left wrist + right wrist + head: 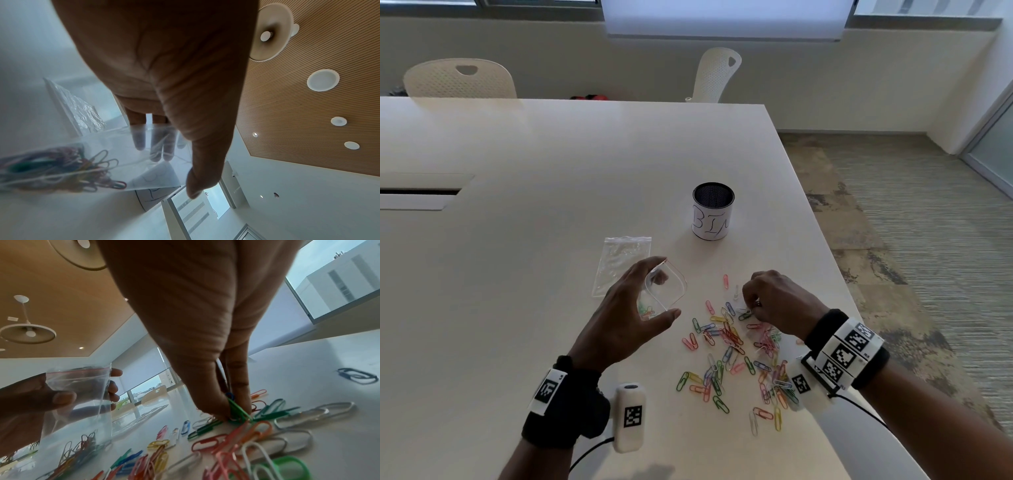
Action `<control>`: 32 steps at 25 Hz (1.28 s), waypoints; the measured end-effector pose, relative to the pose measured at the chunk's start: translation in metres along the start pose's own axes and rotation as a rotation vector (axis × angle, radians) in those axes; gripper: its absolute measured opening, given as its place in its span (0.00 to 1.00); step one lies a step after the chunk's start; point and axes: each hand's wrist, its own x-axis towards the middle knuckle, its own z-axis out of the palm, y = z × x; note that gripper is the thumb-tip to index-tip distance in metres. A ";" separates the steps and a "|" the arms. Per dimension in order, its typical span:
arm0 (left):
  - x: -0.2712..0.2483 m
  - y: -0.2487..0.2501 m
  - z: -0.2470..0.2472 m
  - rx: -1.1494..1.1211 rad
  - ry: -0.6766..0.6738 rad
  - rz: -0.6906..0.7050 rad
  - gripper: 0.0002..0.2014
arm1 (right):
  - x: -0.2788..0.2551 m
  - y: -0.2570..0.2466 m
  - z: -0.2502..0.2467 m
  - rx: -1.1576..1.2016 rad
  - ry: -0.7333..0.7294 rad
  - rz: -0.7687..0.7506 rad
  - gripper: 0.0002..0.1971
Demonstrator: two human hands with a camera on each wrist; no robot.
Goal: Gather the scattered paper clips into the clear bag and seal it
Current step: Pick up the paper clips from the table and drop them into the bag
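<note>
My left hand [667, 288] grips a small clear zip bag [678, 286] between thumb and fingers, mouth held open toward the right. A few coloured paper clips [61, 168] lie in the bag's bottom. Many coloured paper clips [732, 346] lie scattered on the white table [534, 154] to the right of the bag. My right hand [749, 309] is down at the far edge of that pile. Its thumb and fingers pinch a green paper clip [236, 408] against the table, with a blue one just above it.
A second clear bag [623, 263] lies flat just beyond my left hand. A mesh cup labelled BIN [713, 212] stands farther back. The table's right edge [835, 274] runs close to the pile. Two white chairs [458, 80] stand at the far side.
</note>
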 end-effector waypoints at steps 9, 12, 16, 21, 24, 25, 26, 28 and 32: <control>0.000 0.005 0.005 -0.018 -0.005 -0.007 0.42 | -0.006 0.006 -0.027 0.750 0.054 0.191 0.04; 0.001 0.005 0.008 -0.039 0.001 -0.006 0.42 | -0.008 -0.022 -0.041 0.976 0.088 0.139 0.07; 0.002 0.006 0.008 -0.054 -0.006 0.003 0.43 | 0.001 -0.070 -0.055 1.133 0.209 0.051 0.08; 0.003 0.007 0.007 -0.038 0.018 -0.006 0.40 | 0.018 -0.111 -0.041 0.926 0.448 -0.131 0.04; 0.003 0.008 0.007 -0.037 0.019 -0.001 0.39 | 0.025 -0.115 -0.028 0.752 0.518 -0.214 0.03; 0.003 0.007 0.007 -0.039 0.019 0.006 0.38 | 0.025 -0.114 -0.024 0.716 0.503 -0.236 0.03; 0.003 0.007 0.007 -0.043 0.020 0.013 0.38 | 0.024 -0.113 -0.022 0.686 0.479 -0.256 0.03; 0.003 0.006 0.006 -0.051 0.020 0.015 0.39 | 0.022 -0.110 -0.019 0.639 0.429 -0.283 0.03; 0.004 0.005 0.007 -0.049 0.016 0.003 0.40 | 0.016 -0.106 -0.026 0.625 0.386 -0.315 0.06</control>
